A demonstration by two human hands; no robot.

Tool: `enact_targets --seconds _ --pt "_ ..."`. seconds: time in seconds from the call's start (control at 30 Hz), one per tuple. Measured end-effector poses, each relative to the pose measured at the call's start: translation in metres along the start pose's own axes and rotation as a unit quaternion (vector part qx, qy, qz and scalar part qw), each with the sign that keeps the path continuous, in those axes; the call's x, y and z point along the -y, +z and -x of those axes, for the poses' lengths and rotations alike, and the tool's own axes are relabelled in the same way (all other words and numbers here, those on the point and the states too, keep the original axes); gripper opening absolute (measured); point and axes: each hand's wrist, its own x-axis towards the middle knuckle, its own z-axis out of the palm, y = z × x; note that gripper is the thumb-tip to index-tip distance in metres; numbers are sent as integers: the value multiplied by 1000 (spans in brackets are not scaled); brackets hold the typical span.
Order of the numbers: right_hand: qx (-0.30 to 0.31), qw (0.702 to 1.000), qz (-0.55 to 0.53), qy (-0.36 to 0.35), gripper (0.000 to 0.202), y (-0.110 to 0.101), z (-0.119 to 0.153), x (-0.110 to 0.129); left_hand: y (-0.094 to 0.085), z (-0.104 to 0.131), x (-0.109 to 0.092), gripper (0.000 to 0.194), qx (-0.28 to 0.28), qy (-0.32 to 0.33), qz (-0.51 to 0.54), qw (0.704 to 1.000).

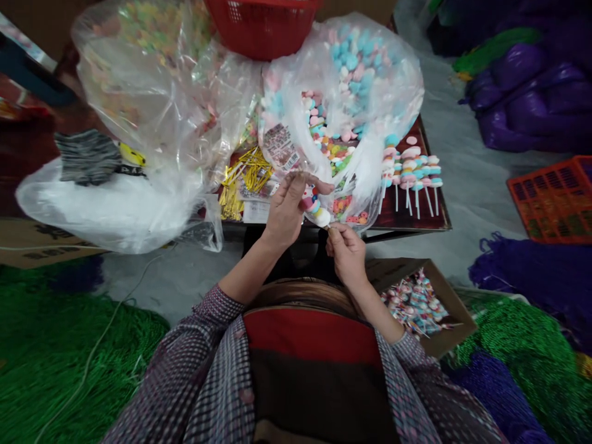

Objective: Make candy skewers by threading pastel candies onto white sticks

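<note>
A marshmallow skewer (320, 216) is held between my two hands at the table's front edge, tilted, with white, yellow and blue pieces showing. Its upper end has a red and blue patterned part, perhaps a printed wrapper. My left hand (287, 206) is closed around that upper end, thumb and fingers together. Below, my right hand (346, 250) pinches the stick at the lower end. Just left of the skewer lie gold twist ties (254, 171). Behind my hands, an open plastic bag (300, 145) contains pink, blue and multicoloured candies.
Several finished-looking marshmallow skewers (414, 166) lie at the table's right end. A red basket (263, 31) and a large clear candy bag (152, 92) stand behind. A cardboard box (456, 314) of wrapped skewers is low on my right. Green strands (69, 351) cover the left floor.
</note>
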Motion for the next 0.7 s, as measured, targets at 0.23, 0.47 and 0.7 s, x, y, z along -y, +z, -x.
enact_targets --seconds 0.23,0.47,0.7 --pt "-26 999 18 -17 39 1 0 -4 0 3 5 30 -5 -25 15 1000" --pt "76 992 -70 75 42 15 -1 10 0 7 9 35 -23 -43 29 998" --pt "70 992 -86 52 38 11 -6 12 -18 15 11 45 78 -64 47 994"
